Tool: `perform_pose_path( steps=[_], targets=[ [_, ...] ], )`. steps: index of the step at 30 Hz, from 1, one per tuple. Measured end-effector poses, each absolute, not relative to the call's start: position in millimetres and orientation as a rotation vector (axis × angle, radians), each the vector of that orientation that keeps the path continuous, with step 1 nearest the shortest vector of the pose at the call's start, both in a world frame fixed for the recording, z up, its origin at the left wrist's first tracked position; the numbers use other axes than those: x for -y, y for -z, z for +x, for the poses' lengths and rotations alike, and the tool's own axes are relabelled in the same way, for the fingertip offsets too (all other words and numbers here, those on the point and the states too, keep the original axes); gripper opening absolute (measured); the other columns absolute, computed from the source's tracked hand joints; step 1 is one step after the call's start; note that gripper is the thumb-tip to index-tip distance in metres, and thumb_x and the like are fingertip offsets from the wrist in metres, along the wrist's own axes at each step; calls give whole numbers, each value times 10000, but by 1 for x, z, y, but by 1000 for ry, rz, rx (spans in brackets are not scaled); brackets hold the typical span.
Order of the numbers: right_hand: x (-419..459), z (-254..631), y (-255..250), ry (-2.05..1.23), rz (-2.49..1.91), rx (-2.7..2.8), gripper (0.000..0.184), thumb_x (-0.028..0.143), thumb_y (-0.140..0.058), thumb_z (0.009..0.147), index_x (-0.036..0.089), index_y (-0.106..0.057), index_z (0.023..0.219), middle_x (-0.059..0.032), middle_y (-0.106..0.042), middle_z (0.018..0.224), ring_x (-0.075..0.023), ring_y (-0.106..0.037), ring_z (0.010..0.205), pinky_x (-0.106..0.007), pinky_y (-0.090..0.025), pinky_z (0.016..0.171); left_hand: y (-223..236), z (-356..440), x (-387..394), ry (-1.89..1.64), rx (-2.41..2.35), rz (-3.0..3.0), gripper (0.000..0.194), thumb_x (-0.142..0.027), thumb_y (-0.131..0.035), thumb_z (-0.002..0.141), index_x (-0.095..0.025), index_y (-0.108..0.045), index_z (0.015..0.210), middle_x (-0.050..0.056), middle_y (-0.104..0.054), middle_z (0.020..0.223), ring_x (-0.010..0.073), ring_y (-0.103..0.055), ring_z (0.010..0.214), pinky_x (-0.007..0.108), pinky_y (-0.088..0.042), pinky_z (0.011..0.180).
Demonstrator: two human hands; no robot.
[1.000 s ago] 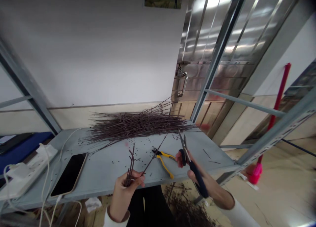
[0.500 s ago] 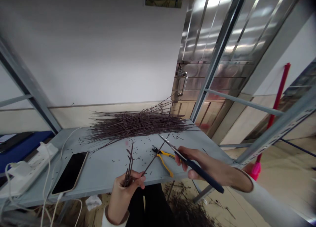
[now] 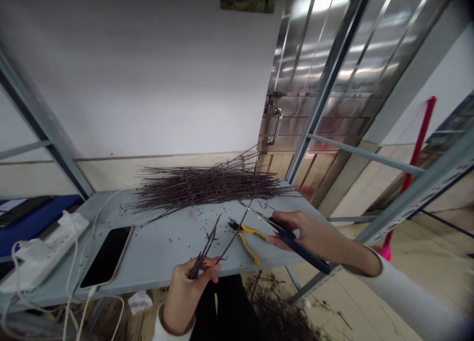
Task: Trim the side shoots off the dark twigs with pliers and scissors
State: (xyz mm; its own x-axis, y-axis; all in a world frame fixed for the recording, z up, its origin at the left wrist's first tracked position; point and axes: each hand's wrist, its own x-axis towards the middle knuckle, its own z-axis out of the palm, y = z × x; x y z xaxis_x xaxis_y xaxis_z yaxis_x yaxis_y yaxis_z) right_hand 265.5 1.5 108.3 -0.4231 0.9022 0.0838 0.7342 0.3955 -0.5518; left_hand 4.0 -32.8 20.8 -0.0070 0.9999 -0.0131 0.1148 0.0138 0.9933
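Note:
My left hand (image 3: 187, 286), low in the middle of the head view, is closed round a small bunch of short brown twigs (image 3: 208, 242). Between its thumb and fingertips it pinches one longer twig (image 3: 233, 237) that slants up to the right. My right hand (image 3: 314, 234) grips dark-blue-handled scissors (image 3: 305, 256), their silver blades pointing up-left across the upper part of that twig. Whether the blades touch it, I cannot tell. Yellow-handled pliers (image 3: 250, 249) lie with handles spread on the table under the long twig. Behind stretches a large pile of thin dark twigs (image 3: 207, 185).
Small twig bits dot the grey table (image 3: 155, 257). At left lie a phone (image 3: 107, 257) with a cable and a white power strip (image 3: 48, 252). Metal posts (image 3: 329, 84) frame the table. Cut twigs (image 3: 285, 311) heap on the floor below.
The twig bunch in my left hand has tilted to the right. My right hand has shifted slightly, and the scissors' handles look further apart.

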Motion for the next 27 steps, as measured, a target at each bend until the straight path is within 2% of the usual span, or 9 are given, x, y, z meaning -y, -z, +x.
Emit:
perform_pose_path(
  steps=[5,9,13,16,19,23,27],
  targets=[
    [-7,271,-102,-365,-1499,2277,345,411,-583,761,211,-411,539,43,-380,492,-109,-299,501,-243,-252,488,-13,5,31,-1104,-1288,1417,232,-347,-665,679,-216,-617,494,41,-693,570,292,-700,811,328,-511,788],
    [-8,276,-100,-419,-1492,2258,351,409,-583,748,204,-414,519,49,-352,497,-103,-267,506,-234,-244,473,-6,5,28,-1064,-1261,1508,198,-352,-630,735,-202,-683,618,60,-737,689,250,-692,743,291,-522,709],
    [-4,277,-102,-437,-1501,2252,384,446,-575,750,206,-386,517,50,-325,507,-105,-259,518,-229,-251,469,-6,10,22,-1099,-1216,1591,304,-398,-551,818,-188,-732,694,80,-740,754,223,-676,747,282,-501,739],
    [-2,277,-105,-446,-1520,2250,419,483,-559,752,209,-347,518,53,-289,505,-103,-247,512,-231,-246,466,-8,18,19,-1065,-1063,1524,371,-457,-522,844,-167,-740,762,83,-737,750,203,-662,710,268,-503,684],
    [-2,279,-105,-472,-1514,2255,411,462,-557,769,205,-345,528,54,-280,519,-96,-257,510,-230,-238,464,-13,24,17,-1047,-896,1378,419,-516,-569,805,-136,-731,870,80,-722,709,175,-638,610,268,-509,611],
    [-2,284,-103,-511,-1501,2275,424,472,-558,784,206,-328,548,59,-271,527,-91,-266,507,-226,-234,458,-23,27,14,-1032,-815,1275,501,-503,-697,703,-120,-702,1026,57,-706,690,120,-578,476,249,-485,522],
    [1,285,-103,-503,-1526,2365,405,505,-547,802,213,-346,605,59,-335,540,-95,-332,507,-225,-275,478,-28,27,14,-1042,-848,1229,493,-473,-752,647,-107,-727,976,31,-677,606,104,-538,438,244,-476,493]
  ],
)
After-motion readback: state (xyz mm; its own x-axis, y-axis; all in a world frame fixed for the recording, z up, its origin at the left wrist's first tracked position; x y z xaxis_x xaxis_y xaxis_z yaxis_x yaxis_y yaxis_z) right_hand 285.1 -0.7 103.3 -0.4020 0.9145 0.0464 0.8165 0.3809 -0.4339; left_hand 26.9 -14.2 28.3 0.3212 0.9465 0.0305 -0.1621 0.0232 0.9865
